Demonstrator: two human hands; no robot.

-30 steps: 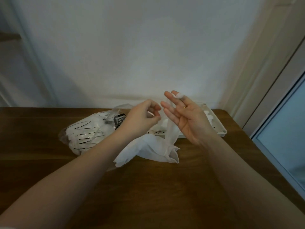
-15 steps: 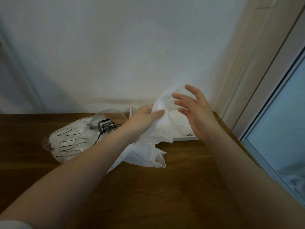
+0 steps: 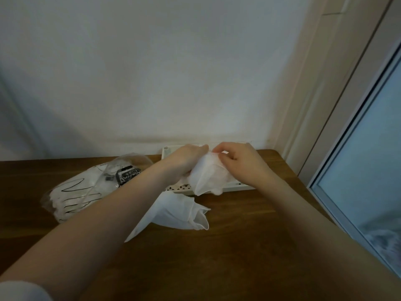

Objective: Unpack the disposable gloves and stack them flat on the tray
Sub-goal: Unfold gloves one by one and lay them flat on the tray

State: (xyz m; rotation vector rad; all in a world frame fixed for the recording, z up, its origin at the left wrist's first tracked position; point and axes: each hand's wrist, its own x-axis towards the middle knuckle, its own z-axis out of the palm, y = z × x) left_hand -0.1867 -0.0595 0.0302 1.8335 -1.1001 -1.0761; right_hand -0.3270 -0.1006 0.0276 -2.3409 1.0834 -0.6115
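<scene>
Holding one crumpled glove (image 3: 208,174) over the tray (image 3: 235,187), your left hand (image 3: 186,158) grips and your right hand (image 3: 237,158) pinches it; next, spread it flat.

Both hands and the glove (image 3: 208,174) hide most of the tray (image 3: 236,187).
</scene>
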